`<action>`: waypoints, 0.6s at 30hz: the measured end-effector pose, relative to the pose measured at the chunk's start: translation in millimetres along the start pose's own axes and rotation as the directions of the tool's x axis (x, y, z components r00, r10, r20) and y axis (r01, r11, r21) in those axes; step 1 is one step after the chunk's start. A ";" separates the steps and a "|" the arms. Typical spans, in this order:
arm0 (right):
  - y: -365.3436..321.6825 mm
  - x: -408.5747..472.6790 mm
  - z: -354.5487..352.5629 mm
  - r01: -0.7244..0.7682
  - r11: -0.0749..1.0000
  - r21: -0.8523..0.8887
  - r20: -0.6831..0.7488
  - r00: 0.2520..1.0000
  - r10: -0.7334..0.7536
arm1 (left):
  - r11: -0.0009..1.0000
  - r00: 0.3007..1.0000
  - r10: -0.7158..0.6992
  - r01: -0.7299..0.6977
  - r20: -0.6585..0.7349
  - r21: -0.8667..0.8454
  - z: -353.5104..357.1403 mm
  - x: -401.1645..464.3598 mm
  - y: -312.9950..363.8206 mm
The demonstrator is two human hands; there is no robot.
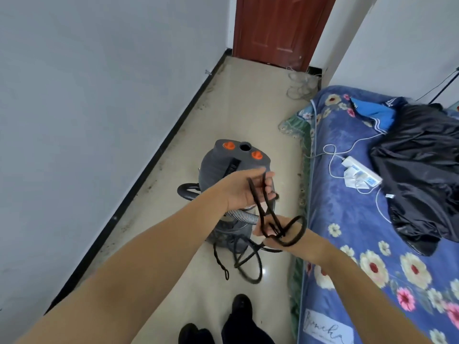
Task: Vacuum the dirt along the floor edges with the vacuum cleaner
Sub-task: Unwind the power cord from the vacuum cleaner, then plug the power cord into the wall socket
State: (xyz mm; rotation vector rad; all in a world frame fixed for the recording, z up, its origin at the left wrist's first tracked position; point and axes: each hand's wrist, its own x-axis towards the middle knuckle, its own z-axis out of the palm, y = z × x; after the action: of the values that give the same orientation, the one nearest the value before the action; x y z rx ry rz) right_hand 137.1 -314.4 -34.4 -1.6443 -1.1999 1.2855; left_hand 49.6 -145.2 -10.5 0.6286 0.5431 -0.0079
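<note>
A grey drum vacuum cleaner (218, 167) with two orange knobs stands on the tiled floor between the wall and the bed. Its ribbed hose (244, 216) leaves the drum low down. My left hand (244, 191) holds loops of the black power cord (296, 232) above the drum, fingers curled round the strands. Lower and to the right, my right hand (273, 228) pinches the same tangled cord. More cord hangs in loops to the floor. Dirt (173, 150) lies in specks along the black skirting at the left wall.
A bed (347, 219) with a blue flowered cover fills the right side and carries a white power strip (361, 173), cables and dark clothes (422, 170). A brown door (278, 28) closes the corridor's far end. Loose wires (300, 86) lie near it. My shoes (242, 305) show below.
</note>
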 end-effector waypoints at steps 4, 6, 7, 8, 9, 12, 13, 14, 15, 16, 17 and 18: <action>-17.8 -11.7 -7.3 -0.192 0.965 -0.176 0.246 0.941 0.232 | 0.952 0.992 0.119 -0.128 0.049 0.280 14.3 -40.0 -4.1; -28.6 -14.6 -15.9 -0.241 0.948 -0.210 0.333 0.894 0.301 | 0.940 0.981 0.187 -0.192 0.044 0.283 20.5 -56.8 -5.9; -32.7 -15.7 -18.4 -0.264 0.940 -0.216 0.366 0.871 0.329 | 0.935 0.976 0.217 -0.218 0.033 0.279 22.8 -64.1 -7.0; -36.9 -16.9 -19.7 -0.278 0.933 -0.231 0.395 0.849 0.351 | 0.929 0.969 0.245 -0.241 0.021 0.280 24.3 -70.5 -8.5; -39.6 -17.1 -19.8 -0.275 0.922 -0.272 0.425 0.825 0.372 | 0.921 0.962 0.271 -0.262 0.008 0.289 26.3 -76.8 -10.4; -44.1 -19.3 -16.1 -0.247 0.894 -0.373 0.502 0.757 0.419 | 0.898 0.938 0.339 -0.300 -0.074 0.321 35.0 -91.5 -21.5; -42.5 -20.6 -14.8 -0.249 0.905 -0.345 0.535 0.740 0.407 | 0.896 0.923 0.366 -0.315 -0.120 0.313 38.6 -94.9 -26.4; -40.0 -22.4 -13.2 -0.274 0.917 -0.290 0.578 0.714 0.395 | 0.894 0.904 0.393 -0.333 -0.170 0.299 42.1 -98.2 -31.5; -36.9 -24.8 -11.3 -0.300 0.921 -0.250 0.626 0.676 0.390 | 0.890 0.880 0.421 -0.353 -0.221 0.287 44.7 -101.5 -36.4; -32.1 -27.9 -9.1 -0.299 0.916 -0.266 0.670 0.626 0.399 | 0.884 0.854 0.448 -0.378 -0.265 0.275 46.4 -105.3 -41.4; -26.4 -30.7 -8.3 -0.259 0.905 -0.338 0.700 0.573 0.425 | 0.875 0.828 0.474 -0.407 -0.298 0.261 47.3 -109.9 -47.0; -21.7 -31.8 -9.0 -0.205 0.885 -0.418 0.708 0.537 0.459 | 0.865 0.805 0.498 -0.439 -0.322 0.242 47.6 -115.1 -53.4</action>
State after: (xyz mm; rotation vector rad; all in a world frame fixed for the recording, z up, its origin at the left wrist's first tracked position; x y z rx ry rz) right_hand 138.5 -337.8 -2.6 -1.5666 -1.6914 2.3694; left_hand -35.7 -233.0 47.7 0.9173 0.7490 0.5596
